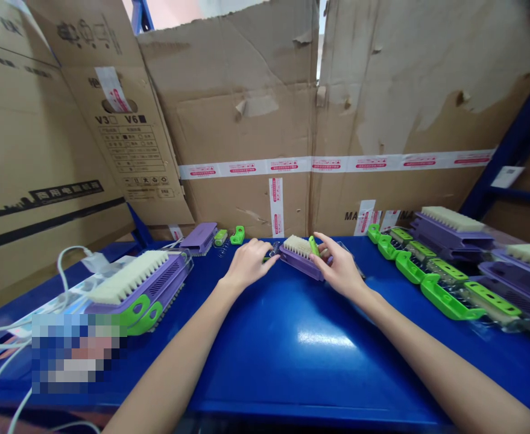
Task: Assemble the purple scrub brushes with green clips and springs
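My left hand (249,265) is closed, fingertips pinched around a dark coil spring (274,248); a sliver of green also shows by its thumb. In my right hand (339,265), thumb and fingers grip a small bright green plastic piece (313,245). That piece is at the right end of a purple brush (301,265) with pale bristles facing up, which rests on the blue table between my hands. The right hand partly hides the brush's near end. Beyond my left hand are a purple housing (199,238), a green cap (237,235) and loose springs (223,248).
Purple brushes with green handles (140,283) are stacked at left beside white cables (2,343) and a power strip. Rows of green caps (445,295) and green-topped parts (491,297) line the right, near more purple brushes (450,226). Cardboard (246,120) walls the back.
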Motion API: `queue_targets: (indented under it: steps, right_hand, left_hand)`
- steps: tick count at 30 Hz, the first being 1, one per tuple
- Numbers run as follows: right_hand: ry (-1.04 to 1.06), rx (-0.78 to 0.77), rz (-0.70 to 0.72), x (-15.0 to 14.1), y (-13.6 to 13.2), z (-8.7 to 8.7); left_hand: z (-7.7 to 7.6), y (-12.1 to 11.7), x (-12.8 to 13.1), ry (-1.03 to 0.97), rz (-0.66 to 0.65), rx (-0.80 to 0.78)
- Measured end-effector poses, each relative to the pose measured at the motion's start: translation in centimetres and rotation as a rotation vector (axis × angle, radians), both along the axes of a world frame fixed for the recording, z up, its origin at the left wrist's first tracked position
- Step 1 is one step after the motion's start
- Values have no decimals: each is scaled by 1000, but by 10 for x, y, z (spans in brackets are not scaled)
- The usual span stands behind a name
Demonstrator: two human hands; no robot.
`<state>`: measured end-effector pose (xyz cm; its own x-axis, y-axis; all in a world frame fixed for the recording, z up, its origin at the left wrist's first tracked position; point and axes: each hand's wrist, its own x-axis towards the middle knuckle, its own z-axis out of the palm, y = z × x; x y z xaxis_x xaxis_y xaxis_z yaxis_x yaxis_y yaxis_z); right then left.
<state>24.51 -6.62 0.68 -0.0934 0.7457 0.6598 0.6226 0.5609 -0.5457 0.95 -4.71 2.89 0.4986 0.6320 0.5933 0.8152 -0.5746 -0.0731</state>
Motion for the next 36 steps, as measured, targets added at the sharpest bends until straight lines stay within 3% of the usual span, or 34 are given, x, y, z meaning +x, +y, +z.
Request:
queue_targets:
  steps: [5, 25, 30, 36]
  right_hand:
    - [12, -5, 9, 0, 1, -2]
    - [29, 70, 79, -18, -16, 5]
    - [12, 124, -11, -9, -10, 8]
    - [33, 143, -222, 13, 5, 11]
  left_hand:
    - [0, -6, 6, 82, -44, -40]
    - [5, -14, 15, 178, -60, 60]
    - [1, -8, 10, 116, -19, 19]
    - [-2, 0, 2, 31, 43, -27]
